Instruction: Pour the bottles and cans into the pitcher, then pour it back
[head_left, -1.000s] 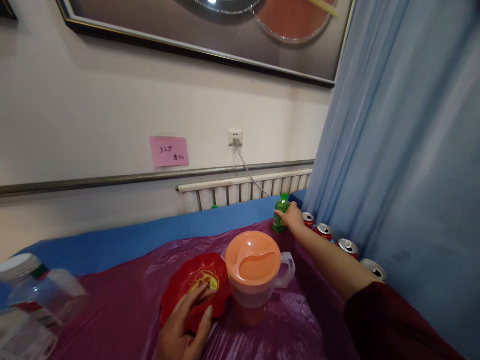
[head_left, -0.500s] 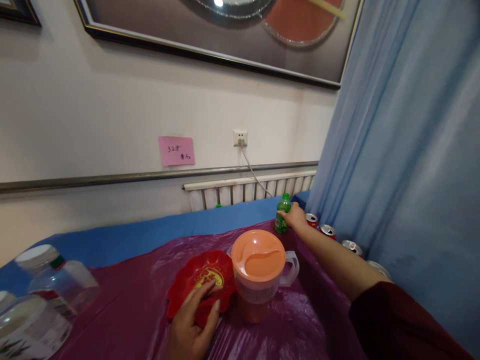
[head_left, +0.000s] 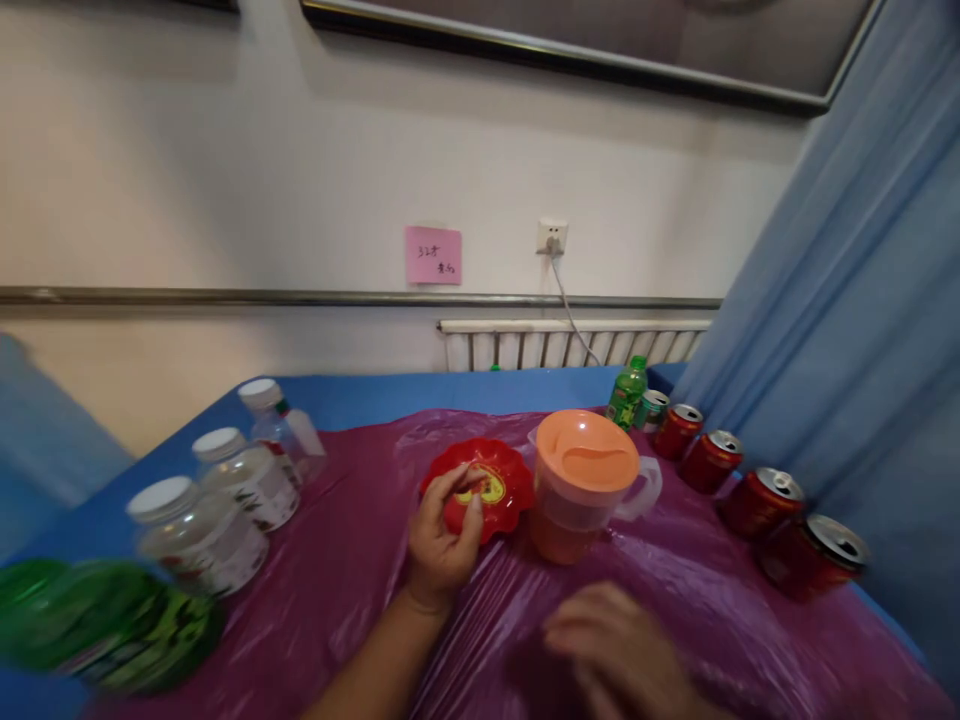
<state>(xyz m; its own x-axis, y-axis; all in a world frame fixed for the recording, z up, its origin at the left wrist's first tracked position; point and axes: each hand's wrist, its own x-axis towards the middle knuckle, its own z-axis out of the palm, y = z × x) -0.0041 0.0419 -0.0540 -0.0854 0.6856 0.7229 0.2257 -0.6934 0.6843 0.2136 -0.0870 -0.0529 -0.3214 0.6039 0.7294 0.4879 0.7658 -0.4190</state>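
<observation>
My left hand (head_left: 444, 530) hovers at the near left edge of a red scalloped plate (head_left: 510, 505) with a yellow design. Its fingers are curled loosely, with thumb and forefinger apart and nothing visible between them. My right hand (head_left: 622, 640) is low in front of a clear pitcher (head_left: 566, 535) with an orange lid (head_left: 587, 450). Motion smears its fingers, and no held thing shows. Some liquid stands in the pitcher, whose handle points right. Behind it to the right a small green bottle (head_left: 627, 393) stands upright, with no hand on it.
Several cans, mostly red (head_left: 711, 463), line the right side beside a blue curtain (head_left: 862, 330). On the left stand clear jars with white lids (head_left: 217, 530) and a large green bottle (head_left: 142, 630). Purple plastic sheeting (head_left: 360, 590) covers the blue table (head_left: 360, 400).
My right hand has let go of the small green bottle and drawn back toward me. The view has turned left and down, bringing more jars and cans into sight.
</observation>
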